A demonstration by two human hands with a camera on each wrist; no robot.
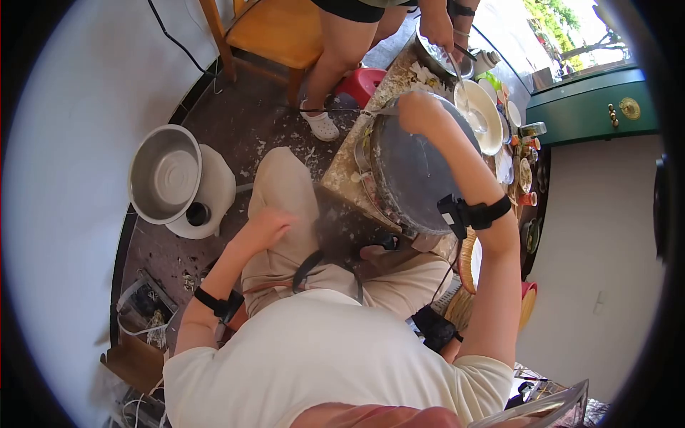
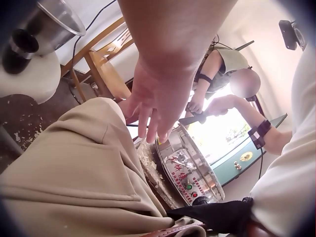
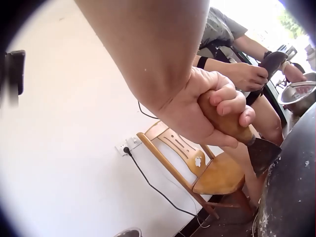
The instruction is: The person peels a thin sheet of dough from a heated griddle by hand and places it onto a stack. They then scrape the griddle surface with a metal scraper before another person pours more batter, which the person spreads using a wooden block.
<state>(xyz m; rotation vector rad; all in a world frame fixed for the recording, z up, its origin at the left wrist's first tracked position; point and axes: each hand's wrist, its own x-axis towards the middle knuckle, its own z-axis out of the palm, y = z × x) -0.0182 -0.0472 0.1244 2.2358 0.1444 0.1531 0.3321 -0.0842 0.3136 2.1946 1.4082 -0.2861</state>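
My right hand (image 1: 422, 114) is over the far edge of a round dark griddle (image 1: 421, 175). It grips the wooden handle (image 3: 224, 118) of a scraper, whose flat metal blade (image 3: 264, 156) overlaps the griddle's rim in the right wrist view. Thin whitish residue marks the griddle surface. My left hand (image 1: 271, 227) hangs over my left thigh with loosely spread fingers, holding nothing. In the left wrist view the griddle's metal side shows red lettering and a control panel (image 2: 190, 187) with small coloured buttons.
Across the griddle another person's hand (image 1: 437, 30) holds a ladle in a white bowl (image 1: 477, 118), beside a metal basin (image 1: 428, 50). Dishes and jars line the right side. A steel pot (image 1: 165, 175) stands on a white stool (image 1: 217, 182); a wooden chair (image 1: 278, 36) and red stool (image 1: 362, 84) stand ahead.
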